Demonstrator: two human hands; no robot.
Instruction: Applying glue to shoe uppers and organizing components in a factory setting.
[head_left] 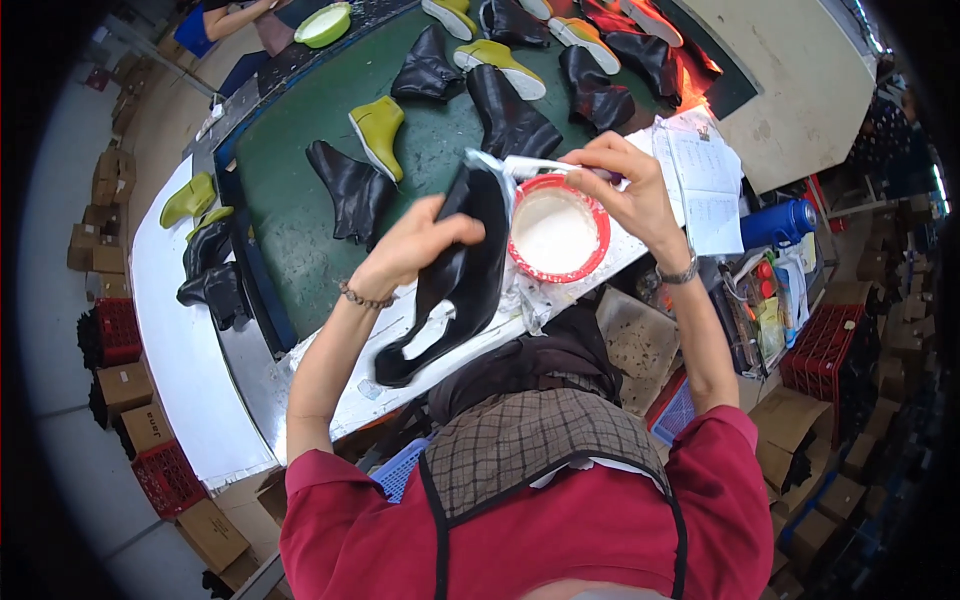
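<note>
My left hand (pixel 418 242) grips a black leather boot upper (pixel 462 300), thumb across its dark face, over the white-smeared near edge of the table. Between the fingers of my right hand (pixel 628 188) is a brush with a white handle (pixel 538 165). Its whitish, blurred head meets the far end of the upper. Just below the brush and to the right of the upper stands a red tub (pixel 603 238) of white paste, its rim crusted with splashes. The fingertips of my left hand are partly hidden behind the upper.
Several black boot uppers (pixel 350 192) and yellow-green soles (pixel 378 135) lie across the green conveyor belt (pixel 275 180). Written sheets (pixel 705 180) and a blue flask (pixel 778 224) are at the right. Red crates (pixel 825 345) and cartons stand around. Another person (pixel 232 20) sits at the far left.
</note>
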